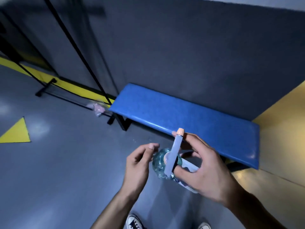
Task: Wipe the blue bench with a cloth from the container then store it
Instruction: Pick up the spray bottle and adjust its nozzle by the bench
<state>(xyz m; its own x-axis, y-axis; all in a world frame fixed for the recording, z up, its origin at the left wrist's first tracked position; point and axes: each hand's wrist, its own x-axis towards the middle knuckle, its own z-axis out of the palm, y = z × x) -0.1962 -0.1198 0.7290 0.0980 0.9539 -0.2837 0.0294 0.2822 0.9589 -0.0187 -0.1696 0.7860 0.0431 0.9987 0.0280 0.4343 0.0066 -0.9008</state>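
Head view: right hand point(204, 167) grip clamps the spray bottle point(162, 164); left hand point(138, 164) hovers loosely curled, empty.

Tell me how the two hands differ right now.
The right hand grips the clear container, fingers wrapped round it; the left hand holds nothing. The right hand's fingers are spread wide, and its forefinger meets the raised pale strap near the peach cap; the left hand's fingers are loosely curled beside the container's left side. Both are bare and sit in front of the blue bench.
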